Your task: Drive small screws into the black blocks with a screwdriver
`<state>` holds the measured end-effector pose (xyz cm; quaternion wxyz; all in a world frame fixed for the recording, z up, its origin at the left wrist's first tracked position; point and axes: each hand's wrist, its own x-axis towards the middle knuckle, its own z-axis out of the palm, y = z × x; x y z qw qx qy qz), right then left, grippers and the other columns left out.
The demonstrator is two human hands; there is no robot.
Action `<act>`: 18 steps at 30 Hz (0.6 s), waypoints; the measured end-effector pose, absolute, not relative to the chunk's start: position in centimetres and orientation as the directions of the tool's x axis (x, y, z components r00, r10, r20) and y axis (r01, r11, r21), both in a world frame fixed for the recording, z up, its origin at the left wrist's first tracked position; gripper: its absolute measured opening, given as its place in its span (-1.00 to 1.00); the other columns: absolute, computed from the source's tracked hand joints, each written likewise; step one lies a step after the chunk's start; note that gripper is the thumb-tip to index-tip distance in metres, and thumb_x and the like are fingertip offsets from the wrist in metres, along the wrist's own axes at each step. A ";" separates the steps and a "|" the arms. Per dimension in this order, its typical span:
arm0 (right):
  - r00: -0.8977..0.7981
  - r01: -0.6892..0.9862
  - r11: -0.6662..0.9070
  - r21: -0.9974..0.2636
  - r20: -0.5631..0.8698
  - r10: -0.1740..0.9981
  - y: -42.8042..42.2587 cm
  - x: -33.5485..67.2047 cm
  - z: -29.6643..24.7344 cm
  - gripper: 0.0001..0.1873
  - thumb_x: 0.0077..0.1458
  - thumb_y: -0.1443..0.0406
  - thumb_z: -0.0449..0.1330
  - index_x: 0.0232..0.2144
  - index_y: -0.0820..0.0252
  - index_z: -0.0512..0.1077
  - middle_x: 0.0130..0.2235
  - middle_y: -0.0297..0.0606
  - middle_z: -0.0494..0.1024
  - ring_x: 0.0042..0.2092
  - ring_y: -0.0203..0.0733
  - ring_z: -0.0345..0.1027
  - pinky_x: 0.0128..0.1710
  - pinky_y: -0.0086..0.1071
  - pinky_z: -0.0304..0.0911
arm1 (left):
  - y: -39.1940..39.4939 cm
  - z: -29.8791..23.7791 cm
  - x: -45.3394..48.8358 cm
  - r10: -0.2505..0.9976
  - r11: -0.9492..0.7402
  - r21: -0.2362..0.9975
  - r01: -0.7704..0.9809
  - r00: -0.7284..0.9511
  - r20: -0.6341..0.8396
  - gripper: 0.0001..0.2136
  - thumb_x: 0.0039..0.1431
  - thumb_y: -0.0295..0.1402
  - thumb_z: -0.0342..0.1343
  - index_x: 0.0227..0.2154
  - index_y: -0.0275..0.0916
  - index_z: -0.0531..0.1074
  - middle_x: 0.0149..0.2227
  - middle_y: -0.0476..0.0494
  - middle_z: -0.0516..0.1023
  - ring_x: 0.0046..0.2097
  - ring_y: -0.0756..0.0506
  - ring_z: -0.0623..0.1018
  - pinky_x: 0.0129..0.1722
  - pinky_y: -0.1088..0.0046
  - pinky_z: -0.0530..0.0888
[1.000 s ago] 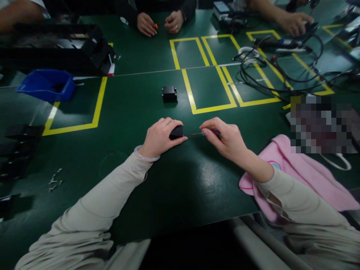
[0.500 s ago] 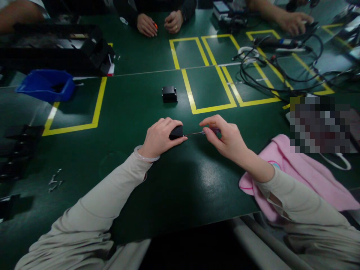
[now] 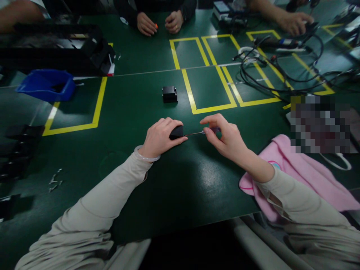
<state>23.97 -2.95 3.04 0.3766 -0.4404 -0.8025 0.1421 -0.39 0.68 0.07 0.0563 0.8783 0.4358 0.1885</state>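
Observation:
My left hand (image 3: 159, 137) is closed over a small black part (image 3: 176, 132) and presses it onto the green table (image 3: 126, 112). My right hand (image 3: 225, 137) pinches a small screwdriver (image 3: 200, 132) between thumb and fingers. Its thin metal shaft lies level and its tip meets the right side of the black part. A second black part (image 3: 169, 93) sits alone farther out on the table.
A blue bin (image 3: 46, 84) and black trays (image 3: 56, 48) stand at the left, small screws (image 3: 54, 180) lie near left. Cables (image 3: 270, 71) tangle at the far right, a pink cloth (image 3: 298, 176) lies near right. Other people's hands (image 3: 160, 22) rest on the far edge.
My right fingers have shifted slightly on the screwdriver handle, as if turning it. The left hand and black part have stayed put.

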 end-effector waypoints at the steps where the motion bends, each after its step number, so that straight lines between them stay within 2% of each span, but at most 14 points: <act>1: -0.326 0.601 0.569 -0.561 0.478 0.816 -2.9 24.0 3.0 -0.82 0.27 0.29 0.08 -0.09 0.15 0.39 -0.33 -0.32 0.52 -0.36 -0.28 0.45 -0.35 -0.43 0.27 | 0.7 0.1 -0.4 0.786 -0.614 0.262 0.744 0.549 0.283 -0.57 0.26 0.06 0.08 -0.03 -0.17 0.44 -0.12 -0.17 0.54 -0.10 -0.18 0.48 -0.11 0.30 0.40; 6: -0.334 0.591 0.563 -0.578 0.460 0.823 -2.9 24.0 2.9 -0.84 0.31 0.23 0.08 -0.17 0.16 0.41 -0.37 -0.34 0.52 -0.41 -0.32 0.43 -0.40 -0.46 0.24 | 0.7 0.0 -0.4 0.784 -0.617 0.256 0.744 0.554 0.282 -0.57 0.26 0.05 0.08 -0.02 -0.18 0.44 -0.10 -0.17 0.54 -0.10 -0.18 0.48 -0.12 0.30 0.39; 11: -0.335 0.585 0.574 -0.573 0.474 0.814 -2.9 24.0 3.0 -0.81 0.26 0.32 0.08 -0.08 0.14 0.38 -0.36 -0.35 0.49 -0.37 -0.28 0.43 -0.33 -0.43 0.29 | 0.7 -0.1 -0.4 0.785 -0.615 0.246 0.749 0.551 0.282 -0.57 0.26 0.05 0.08 -0.03 -0.18 0.44 -0.10 -0.17 0.54 -0.10 -0.18 0.48 -0.11 0.29 0.40; 18: -0.333 0.587 0.554 -0.590 0.448 0.830 -2.9 24.0 3.0 -0.85 0.31 0.22 0.09 -0.16 0.15 0.40 -0.42 -0.38 0.48 -0.45 -0.33 0.40 -0.41 -0.46 0.23 | 0.7 0.0 -0.4 0.786 -0.614 0.245 0.750 0.551 0.281 -0.56 0.27 0.06 0.07 -0.02 -0.18 0.45 -0.10 -0.16 0.54 -0.10 -0.18 0.48 -0.11 0.29 0.40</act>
